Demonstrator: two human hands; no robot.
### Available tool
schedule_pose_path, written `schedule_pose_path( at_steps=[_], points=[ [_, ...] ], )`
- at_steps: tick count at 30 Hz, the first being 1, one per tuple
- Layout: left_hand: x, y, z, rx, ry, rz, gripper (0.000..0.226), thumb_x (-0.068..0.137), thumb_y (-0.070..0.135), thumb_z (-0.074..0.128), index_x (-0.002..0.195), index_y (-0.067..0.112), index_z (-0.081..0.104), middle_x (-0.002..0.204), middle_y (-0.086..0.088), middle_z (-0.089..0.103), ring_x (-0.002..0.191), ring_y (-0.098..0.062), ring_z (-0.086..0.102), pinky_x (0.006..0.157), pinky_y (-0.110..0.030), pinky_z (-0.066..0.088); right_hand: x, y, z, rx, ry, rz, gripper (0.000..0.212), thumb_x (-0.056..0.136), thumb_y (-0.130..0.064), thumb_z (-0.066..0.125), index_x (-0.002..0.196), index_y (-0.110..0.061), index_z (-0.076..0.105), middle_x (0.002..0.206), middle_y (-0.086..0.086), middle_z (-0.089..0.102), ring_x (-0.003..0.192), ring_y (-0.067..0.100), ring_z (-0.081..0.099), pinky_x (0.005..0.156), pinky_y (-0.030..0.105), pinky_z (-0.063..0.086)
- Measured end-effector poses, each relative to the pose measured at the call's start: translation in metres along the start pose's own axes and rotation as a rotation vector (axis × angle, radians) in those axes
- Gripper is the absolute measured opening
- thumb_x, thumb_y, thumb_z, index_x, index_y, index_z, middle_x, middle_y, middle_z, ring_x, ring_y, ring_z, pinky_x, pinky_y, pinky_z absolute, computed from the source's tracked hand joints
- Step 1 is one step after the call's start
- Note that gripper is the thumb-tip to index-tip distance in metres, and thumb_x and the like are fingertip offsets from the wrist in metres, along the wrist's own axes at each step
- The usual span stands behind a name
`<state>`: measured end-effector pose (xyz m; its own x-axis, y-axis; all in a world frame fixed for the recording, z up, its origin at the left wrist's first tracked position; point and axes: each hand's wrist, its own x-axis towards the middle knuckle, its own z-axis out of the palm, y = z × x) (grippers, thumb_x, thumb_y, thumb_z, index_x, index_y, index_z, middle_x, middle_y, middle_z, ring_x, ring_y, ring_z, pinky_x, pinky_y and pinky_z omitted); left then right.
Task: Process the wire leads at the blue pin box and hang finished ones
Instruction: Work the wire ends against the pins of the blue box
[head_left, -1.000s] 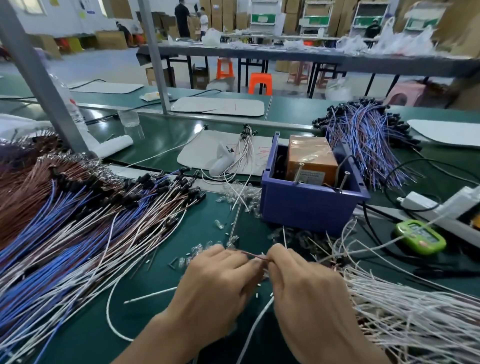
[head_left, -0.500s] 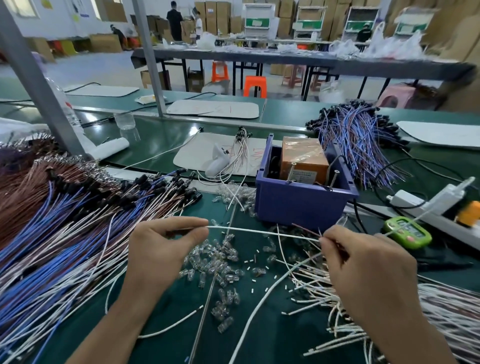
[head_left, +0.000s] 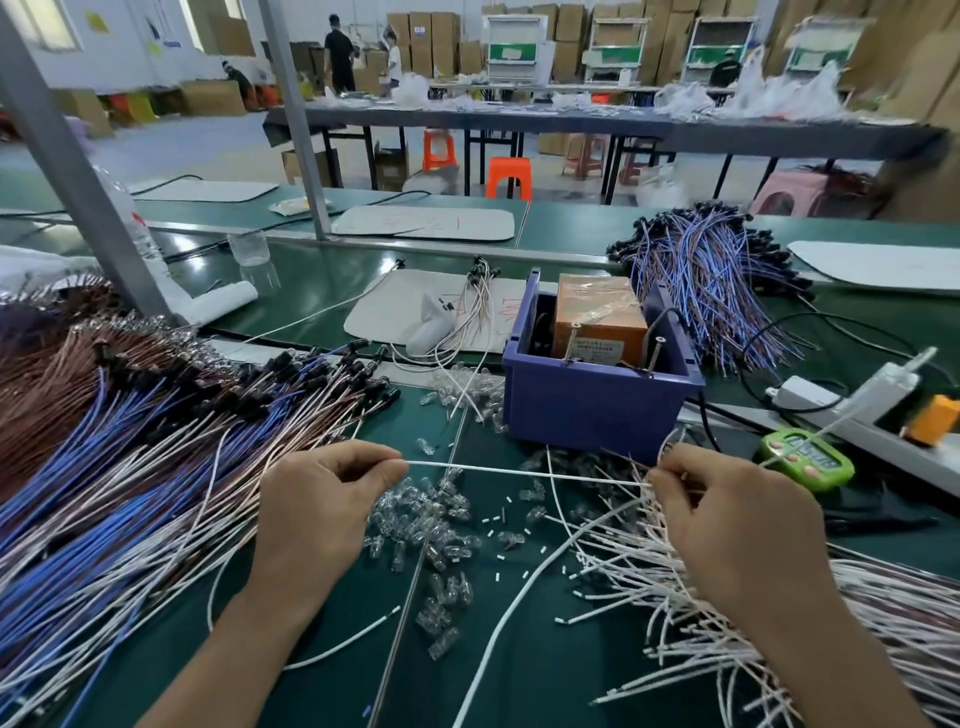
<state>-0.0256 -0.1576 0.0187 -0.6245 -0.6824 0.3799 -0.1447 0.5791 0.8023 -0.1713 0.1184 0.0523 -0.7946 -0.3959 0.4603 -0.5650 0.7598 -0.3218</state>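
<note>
A white wire lead (head_left: 524, 472) is stretched level between my hands, just in front of the blue pin box (head_left: 592, 402). My left hand (head_left: 319, 512) pinches its left end between thumb and forefinger. My right hand (head_left: 727, 525) pinches the right end, over a pile of white leads (head_left: 691, 582). The box holds an orange block (head_left: 597, 317) and upright metal pins. Small clear bulbs (head_left: 431, 525) lie scattered on the green table between my hands.
A big heap of blue, pink and white leads with black caps (head_left: 156, 447) fills the left. Another blue bundle (head_left: 711, 280) lies behind the box. A green timer (head_left: 808, 460) and a white power strip (head_left: 852, 395) sit at right. A grey post (head_left: 78, 176) stands at left.
My hands, close together a second ago, have moved apart and drawn the white lead out straight between them. The camera has shifted slightly.
</note>
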Motion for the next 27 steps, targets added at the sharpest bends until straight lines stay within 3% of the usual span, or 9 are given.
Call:
schedule_pose_path(
  at_steps=[5,14,17,19,21,25,27],
  points=[
    [0.004,-0.006,0.0,-0.045,0.006,-0.026,0.012,0.072,0.035,0.087,0.074,0.041,0.076,0.067,0.023,0.073,0.063,0.003,0.07,0.058,-0.006,0.051,0.001,0.001,0.004,0.024,-0.078,0.035,0.013,0.092,-0.034,0.071,0.08,-0.03,0.072,0.06,-0.008,0.067,0.061,0.025,0.062,0.061,0.037,0.053],
    [0.007,-0.009,-0.003,-0.104,0.056,-0.06,0.012,0.07,0.042,0.081,0.076,0.033,0.078,0.066,0.018,0.074,0.056,0.003,0.068,0.051,-0.007,0.049,0.001,0.003,0.007,0.163,-0.106,0.035,0.015,0.094,-0.031,0.07,0.079,-0.03,0.073,0.061,-0.013,0.066,0.059,0.015,0.062,0.062,0.034,0.049],
    [0.006,-0.012,-0.005,-0.034,0.071,-0.089,0.009,0.072,0.042,0.081,0.076,0.035,0.078,0.067,0.022,0.073,0.057,0.001,0.068,0.048,-0.013,0.052,0.0,0.001,0.008,0.213,-0.151,0.052,0.02,0.093,-0.033,0.071,0.073,-0.034,0.07,0.056,-0.016,0.063,0.055,0.007,0.059,0.056,0.028,0.045],
    [0.006,-0.01,-0.007,0.027,0.085,-0.085,0.007,0.071,0.045,0.079,0.073,0.04,0.074,0.069,0.028,0.071,0.062,0.004,0.068,0.049,-0.009,0.05,-0.001,0.0,0.008,0.245,-0.183,0.067,0.022,0.093,-0.034,0.071,0.071,-0.034,0.069,0.059,-0.021,0.064,0.059,0.004,0.061,0.051,0.016,0.037],
    [0.006,-0.004,-0.008,0.103,0.099,-0.053,0.007,0.071,0.049,0.076,0.07,0.047,0.069,0.07,0.035,0.068,0.066,0.007,0.067,0.051,-0.008,0.049,-0.001,-0.002,0.009,0.26,-0.195,0.07,0.02,0.093,-0.035,0.071,0.073,-0.034,0.071,0.064,-0.028,0.064,0.062,-0.001,0.061,0.049,0.013,0.032],
    [0.006,-0.005,-0.006,0.277,0.129,-0.002,0.012,0.077,0.042,0.083,0.073,0.044,0.072,0.057,0.025,0.065,0.055,-0.002,0.063,0.048,-0.028,0.052,0.0,-0.002,0.013,0.272,-0.191,0.045,0.02,0.093,-0.034,0.07,0.074,-0.033,0.072,0.064,-0.028,0.064,0.06,0.0,0.061,0.048,0.016,0.04],
    [0.007,-0.006,-0.009,0.349,0.159,0.022,0.005,0.081,0.035,0.084,0.081,0.032,0.079,0.065,0.019,0.069,0.059,-0.012,0.064,0.055,-0.031,0.052,0.0,0.0,0.011,0.294,-0.175,0.052,0.023,0.094,-0.031,0.071,0.071,-0.032,0.071,0.063,-0.027,0.064,0.063,0.0,0.062,0.057,0.014,0.045]
  ],
)
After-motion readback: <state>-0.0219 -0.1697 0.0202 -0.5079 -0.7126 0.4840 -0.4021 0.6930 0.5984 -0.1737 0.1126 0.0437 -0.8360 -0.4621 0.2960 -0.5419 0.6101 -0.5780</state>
